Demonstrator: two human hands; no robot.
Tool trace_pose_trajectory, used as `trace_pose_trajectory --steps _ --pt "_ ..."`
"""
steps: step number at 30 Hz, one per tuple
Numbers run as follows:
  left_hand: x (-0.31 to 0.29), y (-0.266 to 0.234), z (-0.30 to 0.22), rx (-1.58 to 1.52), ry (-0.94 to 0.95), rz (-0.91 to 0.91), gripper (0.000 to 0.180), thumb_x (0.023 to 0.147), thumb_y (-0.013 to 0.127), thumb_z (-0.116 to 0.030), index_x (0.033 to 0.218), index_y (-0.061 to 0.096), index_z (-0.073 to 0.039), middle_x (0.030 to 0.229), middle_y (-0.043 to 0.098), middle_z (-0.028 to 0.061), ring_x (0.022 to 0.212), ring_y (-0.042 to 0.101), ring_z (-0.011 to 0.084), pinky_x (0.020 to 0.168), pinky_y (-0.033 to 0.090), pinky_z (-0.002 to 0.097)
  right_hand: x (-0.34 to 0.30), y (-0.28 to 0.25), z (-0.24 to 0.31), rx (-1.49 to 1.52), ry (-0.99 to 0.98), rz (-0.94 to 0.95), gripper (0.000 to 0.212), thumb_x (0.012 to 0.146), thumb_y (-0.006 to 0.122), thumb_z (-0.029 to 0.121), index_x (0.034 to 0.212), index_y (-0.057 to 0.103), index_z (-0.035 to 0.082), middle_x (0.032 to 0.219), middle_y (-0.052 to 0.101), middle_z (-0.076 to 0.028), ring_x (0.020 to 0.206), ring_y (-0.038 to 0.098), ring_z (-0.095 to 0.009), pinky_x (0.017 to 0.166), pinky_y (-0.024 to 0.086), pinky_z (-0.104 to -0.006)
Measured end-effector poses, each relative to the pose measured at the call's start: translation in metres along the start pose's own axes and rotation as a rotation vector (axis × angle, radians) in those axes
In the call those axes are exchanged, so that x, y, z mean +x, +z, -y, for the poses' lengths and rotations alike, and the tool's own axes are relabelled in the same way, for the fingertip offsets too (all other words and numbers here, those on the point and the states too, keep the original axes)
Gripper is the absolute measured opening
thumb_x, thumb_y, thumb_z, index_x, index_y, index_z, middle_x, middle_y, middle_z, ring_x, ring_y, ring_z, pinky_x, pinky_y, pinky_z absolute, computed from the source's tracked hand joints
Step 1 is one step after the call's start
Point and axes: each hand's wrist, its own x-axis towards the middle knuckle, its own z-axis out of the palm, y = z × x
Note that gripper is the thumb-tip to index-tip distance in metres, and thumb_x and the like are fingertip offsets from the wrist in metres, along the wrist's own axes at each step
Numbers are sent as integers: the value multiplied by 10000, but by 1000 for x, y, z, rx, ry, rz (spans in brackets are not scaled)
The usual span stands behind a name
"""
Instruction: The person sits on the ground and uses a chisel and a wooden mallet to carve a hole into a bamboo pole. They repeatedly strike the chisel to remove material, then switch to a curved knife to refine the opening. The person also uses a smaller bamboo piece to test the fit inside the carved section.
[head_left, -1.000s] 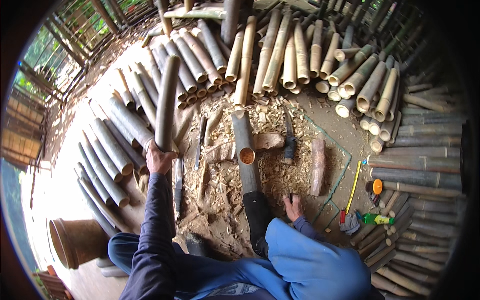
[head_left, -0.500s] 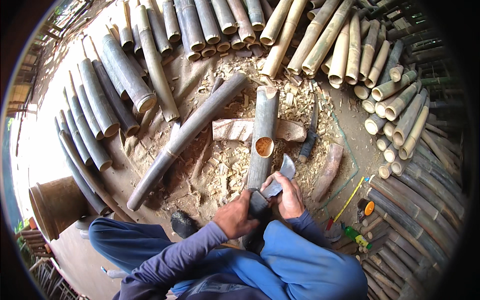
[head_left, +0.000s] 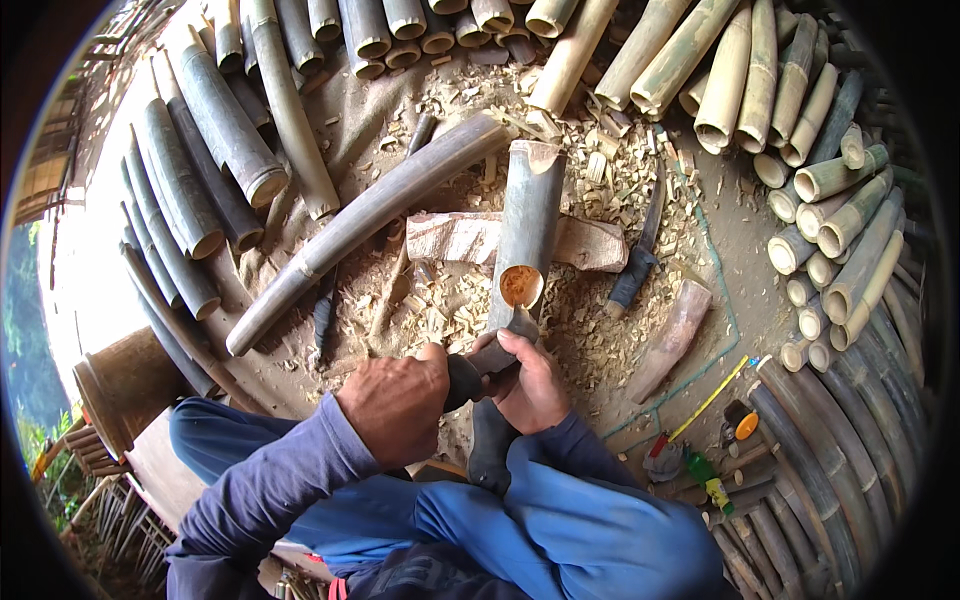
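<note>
My left hand (head_left: 398,402) is closed around the dark handle (head_left: 461,382) of a broad-bladed knife. Its grey blade (head_left: 520,324) slants up and right, just below the opening cut in a bamboo tube. My right hand (head_left: 533,388) is closed on the blade's base, thumb lying on the metal and fingers beneath it. The bamboo tube (head_left: 528,215) points away from me across a short split log (head_left: 455,238). The notched opening shows an orange-brown inside. Between my knees is a dark shape (head_left: 490,455) below the tube, partly hidden by my hands and trousers.
A long bamboo pole (head_left: 370,225) lies slantwise at left. To the right are a curved knife with a black-wrapped handle (head_left: 632,280) and a short wood piece (head_left: 675,338). Chips (head_left: 445,310) litter the ground. Stacked bamboo (head_left: 200,215) rings the space; a green bottle (head_left: 708,482) lies right.
The knife has turned: its blade, earlier between my hands with the tip to the right, now points toward the bamboo opening. My left hand moved left and up, my right hand left. The view shifted.
</note>
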Motion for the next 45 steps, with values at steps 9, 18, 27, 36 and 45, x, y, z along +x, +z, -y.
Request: trace_pose_trajectory --steps 9,18,27,36,45 --pt "39 116 -68 -759 -116 -310 537 774 661 -133 1073 353 188 776 624 358 721 673 493 664 561 521 7 -38 59 -574 19 -67 335 963 545 308 842 656 16 731 681 -98 554 640 -172 497 488 -271" --pt "26 142 -45 -865 -154 -373 569 750 723 -179 1207 458 32 912 667 265 844 681 430 769 541 482 -18 -13 33 -804 -130 -202 322 971 533 311 815 647 54 757 663 -43 578 541 -96 482 412 -246" --pt "6 14 -4 -133 -335 -652 154 692 688 -155 743 641 -17 686 666 199 662 686 390 640 544 470 34 28 22 -199 -169 -5 213 993 528 237 984 611 42 879 683 -90 723 672 -159 626 572 -298" --pt "25 -46 -82 732 -19 -492 94 759 634 -123 722 605 -42 684 634 83 669 662 212 582 477 355 29 12 17 164 -287 145 222 1033 511 280 1107 617 100 1068 697 -62 1040 661 -201 911 527 -373" --pt "64 -114 10 516 257 -104 147 721 696 -168 759 691 -26 738 685 143 727 707 278 627 551 407 38 31 2 546 -18 85 297 987 571 282 1020 628 -8 921 692 -112 829 670 -233 794 590 -360"
